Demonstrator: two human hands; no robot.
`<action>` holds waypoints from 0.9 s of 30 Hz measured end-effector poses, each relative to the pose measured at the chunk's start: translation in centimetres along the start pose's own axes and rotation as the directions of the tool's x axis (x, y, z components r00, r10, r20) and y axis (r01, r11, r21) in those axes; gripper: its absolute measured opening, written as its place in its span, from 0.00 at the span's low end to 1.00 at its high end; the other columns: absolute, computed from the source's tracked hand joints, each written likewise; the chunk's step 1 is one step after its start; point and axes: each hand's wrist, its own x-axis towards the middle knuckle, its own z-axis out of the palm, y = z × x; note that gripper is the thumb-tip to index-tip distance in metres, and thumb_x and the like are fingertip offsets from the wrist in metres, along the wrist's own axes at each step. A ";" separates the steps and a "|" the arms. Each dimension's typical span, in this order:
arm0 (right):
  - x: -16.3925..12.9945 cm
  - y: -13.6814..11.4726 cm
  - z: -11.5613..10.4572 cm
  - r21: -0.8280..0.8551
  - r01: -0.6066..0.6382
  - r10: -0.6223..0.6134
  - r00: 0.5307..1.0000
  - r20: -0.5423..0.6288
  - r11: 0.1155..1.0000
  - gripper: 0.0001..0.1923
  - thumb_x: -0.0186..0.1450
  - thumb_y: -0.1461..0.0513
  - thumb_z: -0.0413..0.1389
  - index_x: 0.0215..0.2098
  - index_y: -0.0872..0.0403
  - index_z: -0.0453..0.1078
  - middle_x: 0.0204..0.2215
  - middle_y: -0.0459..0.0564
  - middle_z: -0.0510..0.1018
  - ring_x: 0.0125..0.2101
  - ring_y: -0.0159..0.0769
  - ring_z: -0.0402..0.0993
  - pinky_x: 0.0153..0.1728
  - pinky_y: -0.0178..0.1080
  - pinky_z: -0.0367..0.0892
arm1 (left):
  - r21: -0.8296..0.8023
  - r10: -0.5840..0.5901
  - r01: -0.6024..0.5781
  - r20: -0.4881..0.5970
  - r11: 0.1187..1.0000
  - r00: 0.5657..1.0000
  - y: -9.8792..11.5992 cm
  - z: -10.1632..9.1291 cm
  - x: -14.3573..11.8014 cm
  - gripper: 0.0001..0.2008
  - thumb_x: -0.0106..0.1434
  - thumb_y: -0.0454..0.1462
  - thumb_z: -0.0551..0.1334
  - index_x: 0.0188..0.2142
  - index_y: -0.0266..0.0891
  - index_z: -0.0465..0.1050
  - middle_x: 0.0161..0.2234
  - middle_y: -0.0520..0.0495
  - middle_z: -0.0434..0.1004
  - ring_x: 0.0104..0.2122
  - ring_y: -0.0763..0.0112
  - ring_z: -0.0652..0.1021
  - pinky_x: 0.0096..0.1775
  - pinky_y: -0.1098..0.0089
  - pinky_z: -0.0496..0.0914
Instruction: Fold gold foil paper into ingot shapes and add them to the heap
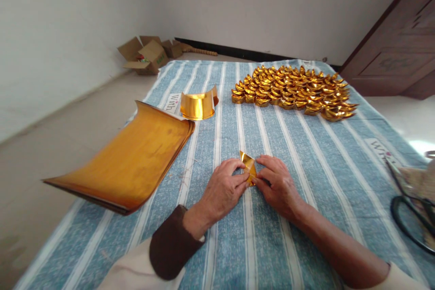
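Observation:
Between my hands, near the middle of the striped cloth [234,235], lies a small folded piece of gold foil paper [248,163] with a pointed top corner. My left hand [226,186] grips its left and lower side with thumb and fingers. From the right, my right hand [277,183] pinches the lower right edge. The fingertips hide part of the fold. Beyond my hands, a curled strip of gold foil paper [198,106] stands on the cloth. Left of my left hand rests a large stack of gold foil sheets [125,154], its ends curving up.
Many folded gold foil ingots [292,88] sit in rows at the far right of the table. Black-handled scissors [408,213] lie at the right edge beside a tan item [416,179]. Open cardboard boxes [146,56] stand on the floor beyond the table; a wooden door [397,50] is at right.

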 end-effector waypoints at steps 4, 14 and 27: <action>0.0 0.1 0.0 0.016 -0.016 0.016 1.000 0.006 1.000 0.09 0.64 0.66 0.55 0.27 0.51 0.71 0.46 0.54 0.77 0.51 0.46 0.70 0.52 0.53 0.64 | 0.000 -0.008 0.008 0.010 1.000 1.000 0.0 0.0 0.1 0.05 0.65 0.35 0.63 0.39 0.42 0.79 0.44 0.43 0.74 0.46 0.59 0.74 0.46 0.54 0.72; 0.2 0.3 0.1 0.083 -0.065 0.061 0.997 0.044 0.994 0.06 0.62 0.67 0.56 0.27 0.52 0.69 0.46 0.56 0.76 0.48 0.45 0.71 0.50 0.52 0.65 | -0.012 -0.013 0.013 0.036 1.000 0.999 -0.2 0.1 0.1 0.07 0.64 0.34 0.64 0.42 0.42 0.79 0.45 0.43 0.74 0.46 0.59 0.73 0.47 0.54 0.71; 0.5 0.5 1.0 0.110 -0.125 0.120 0.991 0.053 0.986 0.10 0.57 0.61 0.66 0.26 0.52 0.69 0.47 0.54 0.75 0.49 0.48 0.70 0.53 0.53 0.61 | -0.046 -0.038 0.042 0.079 0.998 0.996 -1.2 0.3 0.3 0.07 0.63 0.36 0.64 0.39 0.42 0.82 0.44 0.42 0.75 0.46 0.58 0.73 0.49 0.56 0.68</action>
